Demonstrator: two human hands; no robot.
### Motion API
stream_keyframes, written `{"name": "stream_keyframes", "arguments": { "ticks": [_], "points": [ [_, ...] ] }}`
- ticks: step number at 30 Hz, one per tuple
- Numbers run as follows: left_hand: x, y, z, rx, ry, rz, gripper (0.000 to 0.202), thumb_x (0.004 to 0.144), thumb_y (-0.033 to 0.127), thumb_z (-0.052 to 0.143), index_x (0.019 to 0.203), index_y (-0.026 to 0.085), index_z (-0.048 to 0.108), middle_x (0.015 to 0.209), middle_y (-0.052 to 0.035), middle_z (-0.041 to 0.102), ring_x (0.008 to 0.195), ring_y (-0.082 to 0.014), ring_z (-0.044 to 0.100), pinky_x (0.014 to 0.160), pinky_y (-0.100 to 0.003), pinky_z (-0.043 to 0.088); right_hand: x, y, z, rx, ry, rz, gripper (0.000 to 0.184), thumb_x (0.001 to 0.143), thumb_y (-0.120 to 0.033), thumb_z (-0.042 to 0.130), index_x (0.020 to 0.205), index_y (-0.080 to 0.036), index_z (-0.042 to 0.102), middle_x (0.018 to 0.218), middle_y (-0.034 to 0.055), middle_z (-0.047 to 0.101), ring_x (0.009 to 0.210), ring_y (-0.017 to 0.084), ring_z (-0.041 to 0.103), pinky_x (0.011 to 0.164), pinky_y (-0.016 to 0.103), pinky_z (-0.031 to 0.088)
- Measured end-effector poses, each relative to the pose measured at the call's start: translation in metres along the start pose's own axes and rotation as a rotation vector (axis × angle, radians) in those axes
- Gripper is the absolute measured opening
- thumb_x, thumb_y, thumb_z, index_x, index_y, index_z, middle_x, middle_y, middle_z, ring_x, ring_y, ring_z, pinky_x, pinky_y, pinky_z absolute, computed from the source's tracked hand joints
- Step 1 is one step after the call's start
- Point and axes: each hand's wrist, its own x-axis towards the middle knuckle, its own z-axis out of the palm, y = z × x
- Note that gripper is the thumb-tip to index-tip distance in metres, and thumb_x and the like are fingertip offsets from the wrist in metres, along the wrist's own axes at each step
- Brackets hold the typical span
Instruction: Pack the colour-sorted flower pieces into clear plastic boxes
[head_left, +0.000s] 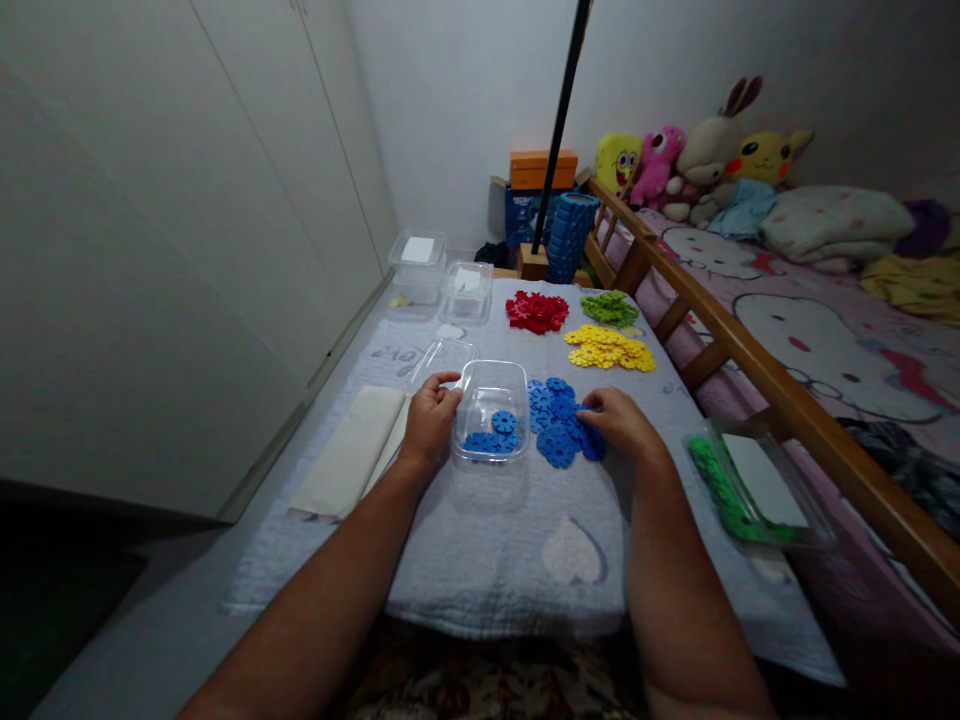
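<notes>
My left hand (430,418) grips the left rim of a clear plastic container (491,375), thumb and fingers closed on its edge. Several blue snowflake discs (491,441) lie inside, towards the near end. Just right of the container is a loose pile of blue snowflake discs (556,445) on the cloth. At the right side of that pile, my right hand (621,420) pinches blue discs (592,440) between thumb and fingers. A clear lid (444,362) lies behind my left hand.
Red discs (537,311), yellow discs (609,348) and light green discs (609,308) lie in piles farther back. Lidded clear boxes (418,265) stand back left. A box of green discs (739,490) sits right, by the wooden bed rail (697,320). A folded beige cloth (349,450) lies left.
</notes>
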Motion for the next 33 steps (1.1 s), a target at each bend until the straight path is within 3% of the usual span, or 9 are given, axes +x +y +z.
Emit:
{"name": "stream_keyframes", "arguments": {
  "ticks": [5,9,13,19,24,33],
  "points": [
    [-0.001,0.001,0.001,-0.011,0.0,-0.006,0.037,0.078,0.037,0.067,0.108,0.016,0.066,0.055,0.0103,0.038,0.05,-0.0098,0.033,0.05,-0.022,0.025,-0.004,-0.008,-0.007,0.227,-0.009,0.005,0.018,0.077,-0.038,0.064,0.069,-0.022,0.07,0.067,0.0036,0.068,0.066,0.021,0.061,0.062,0.032,0.043],
    [-0.001,0.002,0.0,-0.006,0.005,-0.001,0.037,0.077,0.037,0.067,0.107,0.016,0.066,0.055,0.0103,0.038,0.049,-0.0098,0.033,0.05,-0.022,0.025,-0.007,-0.029,-0.005,0.403,0.115,-0.077,0.023,0.075,-0.044,0.069,0.074,-0.021,0.072,0.074,0.004,0.071,0.074,0.023,0.064,0.072,0.035,0.048],
    [0.0,0.001,-0.001,0.019,0.001,0.011,0.036,0.077,0.036,0.066,0.107,0.016,0.067,0.055,0.0099,0.039,0.05,-0.0102,0.034,0.05,-0.023,0.026,-0.014,-0.058,0.011,0.489,0.235,-0.221,0.021,0.081,-0.042,0.068,0.083,-0.022,0.073,0.085,0.004,0.073,0.084,0.022,0.065,0.082,0.037,0.051],
    [-0.001,0.003,0.0,0.009,-0.004,-0.006,0.036,0.077,0.036,0.066,0.108,0.016,0.067,0.055,0.0101,0.039,0.049,-0.0099,0.033,0.049,-0.022,0.024,-0.025,-0.083,0.041,0.303,0.145,-0.458,0.009,0.087,-0.031,0.068,0.087,-0.027,0.076,0.107,0.0069,0.07,0.109,0.026,0.061,0.104,0.045,0.046],
    [-0.002,0.005,0.001,-0.004,0.0,-0.022,0.036,0.076,0.036,0.067,0.106,0.017,0.066,0.054,0.0101,0.039,0.048,-0.01,0.033,0.048,-0.022,0.024,-0.028,-0.085,0.053,0.084,0.079,-0.459,0.01,0.087,-0.025,0.069,0.086,-0.027,0.078,0.139,0.007,0.062,0.137,0.032,0.046,0.118,0.057,0.031],
    [0.0,-0.001,0.0,-0.008,-0.011,-0.014,0.035,0.077,0.036,0.067,0.107,0.017,0.067,0.055,0.0101,0.038,0.049,-0.0098,0.032,0.049,-0.022,0.025,-0.029,-0.091,0.056,-0.089,-0.007,-0.436,0.014,0.087,-0.022,0.066,0.085,-0.025,0.079,0.152,0.007,0.055,0.149,0.037,0.033,0.121,0.063,0.02]
  ]
}}
